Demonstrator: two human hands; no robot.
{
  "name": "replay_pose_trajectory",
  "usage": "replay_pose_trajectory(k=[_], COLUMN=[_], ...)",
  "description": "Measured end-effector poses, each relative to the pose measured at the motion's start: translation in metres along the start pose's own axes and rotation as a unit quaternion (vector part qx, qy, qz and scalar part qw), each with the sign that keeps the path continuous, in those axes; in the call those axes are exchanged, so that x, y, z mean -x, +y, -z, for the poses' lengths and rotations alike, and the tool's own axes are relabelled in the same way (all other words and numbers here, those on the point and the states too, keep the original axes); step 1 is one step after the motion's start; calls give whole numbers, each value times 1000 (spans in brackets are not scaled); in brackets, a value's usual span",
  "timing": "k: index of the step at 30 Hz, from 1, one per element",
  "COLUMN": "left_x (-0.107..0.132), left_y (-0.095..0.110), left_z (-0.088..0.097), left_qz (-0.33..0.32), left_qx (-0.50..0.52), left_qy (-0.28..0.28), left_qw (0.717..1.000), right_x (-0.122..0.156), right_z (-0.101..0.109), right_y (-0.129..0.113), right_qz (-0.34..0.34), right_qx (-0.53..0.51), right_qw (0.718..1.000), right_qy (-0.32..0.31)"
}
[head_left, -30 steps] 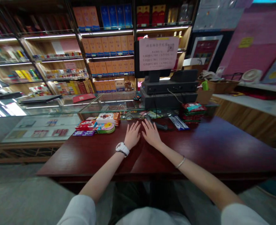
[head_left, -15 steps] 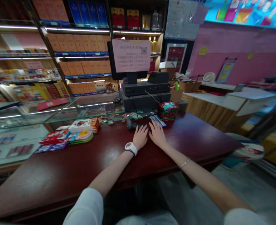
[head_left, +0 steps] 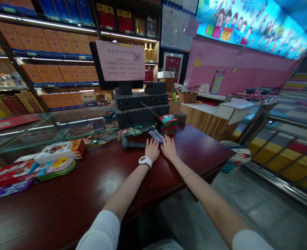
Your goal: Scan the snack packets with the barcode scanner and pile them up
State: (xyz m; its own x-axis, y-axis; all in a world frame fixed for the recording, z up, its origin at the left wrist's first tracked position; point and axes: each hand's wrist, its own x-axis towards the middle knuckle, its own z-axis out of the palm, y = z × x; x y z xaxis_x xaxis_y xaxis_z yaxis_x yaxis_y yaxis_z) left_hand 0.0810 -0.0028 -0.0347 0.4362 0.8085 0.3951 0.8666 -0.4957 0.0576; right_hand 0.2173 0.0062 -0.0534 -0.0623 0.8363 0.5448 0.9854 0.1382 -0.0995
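Observation:
My left hand point(head_left: 152, 151) lies palm down on the dark red desk point(head_left: 111, 173), fingers stretched out, beside the handle end of a black barcode scanner point(head_left: 134, 145). A white watch point(head_left: 145, 160) is on that wrist. My right hand point(head_left: 168, 147) rests flat close by with its fingers spread. Its fingertips reach the near edge of a blue-and-white packet point(head_left: 156, 135); whether they touch it I cannot tell. Just behind stands a stack of red and green snack packets point(head_left: 167, 123). Neither hand grips anything.
A black cash register point(head_left: 140, 104) with a paper sign point(head_left: 121, 60) stands behind the scanner. To the left lie a white-and-orange box point(head_left: 61, 151) and colourful packets point(head_left: 10, 173) beside a glass display case point(head_left: 72, 121). Metal railings point(head_left: 286, 177) are at the right.
The camera view has turned right, so the counter goods shift left. My hands have moved right along the desk, off the scanner's handle and toward the blue-and-white packet.

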Motion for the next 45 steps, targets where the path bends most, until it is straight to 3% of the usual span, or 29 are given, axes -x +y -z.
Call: replay_pose_trajectory(k=[8,16,27,30,36,41,45], left_x=[-19,-18,-19,-18,-2,16,27], left_y=[-9,-9,-9,-8,-19,-51,-79], left_z=[-13,-12,-12,-10,8,36,57], left_qz=[-1,-15,-16,-6,-13,3,16], left_qx=[12,19,24,30,30,7,-14], left_qy=[13,-9,-6,4,37,67,78], left_qw=[1000,1000,1000,1000,999,998,997], right_x=[-17,-24,-22,-22,-25,-33,-40], right_z=[-19,-14,-3,-3,-1,9,17], right_y=[6,7,9,12,22,20,3], right_qz=[-44,-42,-36,-48,-127,-121,-108], right_qx=[5,-7,-12,-47,-170,-228,-286], right_qw=[999,996,998,998,968,952,934], right_qy=[-21,-77,-49,-9,135,165,186])
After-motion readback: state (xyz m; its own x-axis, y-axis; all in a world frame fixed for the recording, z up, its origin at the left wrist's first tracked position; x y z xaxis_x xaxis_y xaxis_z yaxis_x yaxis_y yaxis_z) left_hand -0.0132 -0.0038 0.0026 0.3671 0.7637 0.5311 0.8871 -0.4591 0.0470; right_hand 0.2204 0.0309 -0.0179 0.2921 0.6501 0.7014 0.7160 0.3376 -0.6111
